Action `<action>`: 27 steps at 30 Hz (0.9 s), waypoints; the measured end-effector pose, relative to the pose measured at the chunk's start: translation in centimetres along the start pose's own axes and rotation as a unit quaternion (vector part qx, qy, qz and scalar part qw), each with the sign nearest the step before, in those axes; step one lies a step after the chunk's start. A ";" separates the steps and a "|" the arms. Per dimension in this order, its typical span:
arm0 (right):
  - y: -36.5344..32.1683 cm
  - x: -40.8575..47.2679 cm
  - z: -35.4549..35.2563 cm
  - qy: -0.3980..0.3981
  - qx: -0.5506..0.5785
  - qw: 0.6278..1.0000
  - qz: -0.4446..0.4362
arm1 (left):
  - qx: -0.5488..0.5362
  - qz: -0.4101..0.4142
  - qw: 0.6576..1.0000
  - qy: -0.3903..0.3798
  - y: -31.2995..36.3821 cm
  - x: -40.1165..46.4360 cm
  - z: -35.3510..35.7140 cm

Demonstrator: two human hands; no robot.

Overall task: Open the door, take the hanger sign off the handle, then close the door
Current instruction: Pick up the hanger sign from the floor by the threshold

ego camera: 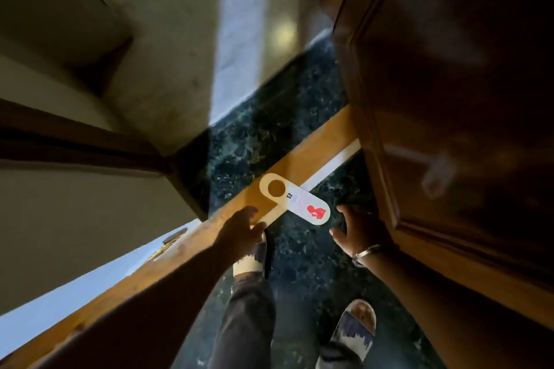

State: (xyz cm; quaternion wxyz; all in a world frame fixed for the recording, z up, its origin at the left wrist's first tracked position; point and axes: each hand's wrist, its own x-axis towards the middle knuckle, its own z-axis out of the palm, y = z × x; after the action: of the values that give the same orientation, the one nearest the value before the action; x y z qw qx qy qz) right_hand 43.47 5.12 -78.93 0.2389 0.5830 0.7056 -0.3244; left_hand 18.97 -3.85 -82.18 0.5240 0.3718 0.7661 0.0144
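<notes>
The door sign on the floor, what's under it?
The door sign lies flat across a wooden strip and the dark green stone floor. Wood shows through its round hole. What is directly beneath the card itself is covered, so unseen.

Bare forearms, no sleeves in view. Left hand (239, 226) bare, no rings or band visible. Right hand (355, 229) bare too, with a thin silver metal bangle (364, 253) round the wrist. Dark grey trousers (245, 314), loose and creased at the near end. Open-toed slide sandals: left sandal (250, 260) with a pale sole and a dark strap patterned in white; right sandal (355, 329) of the same kind, toes showing past the strap.
</notes>
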 end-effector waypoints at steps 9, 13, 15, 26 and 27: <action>2.7 18.6 16.3 -0.058 -0.009 0.998 0.033 | 0.036 -0.115 0.991 0.049 -5.5 23.0 7.5; 2.9 22.2 19.5 -0.039 -0.062 0.997 0.030 | 0.028 -0.145 0.985 0.089 -6.6 26.6 8.6; 2.9 23.2 20.5 -0.022 -0.088 0.995 0.027 | 0.048 -0.123 0.984 0.117 -6.6 27.1 9.0; 3.5 25.1 22.4 0.070 -0.084 0.993 0.053 | -0.003 -0.064 0.987 0.149 -5.2 27.4 10.8; 3.7 25.4 22.5 0.070 -0.075 0.993 0.058 | -0.040 -0.038 0.987 0.150 -5.2 27.4 10.9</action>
State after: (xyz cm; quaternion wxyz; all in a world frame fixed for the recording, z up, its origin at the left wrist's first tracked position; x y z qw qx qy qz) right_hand 40.90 5.91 -112.96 0.2506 0.6245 0.7081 -0.2143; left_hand 20.16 4.47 -110.91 0.4175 0.3150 0.8485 0.0812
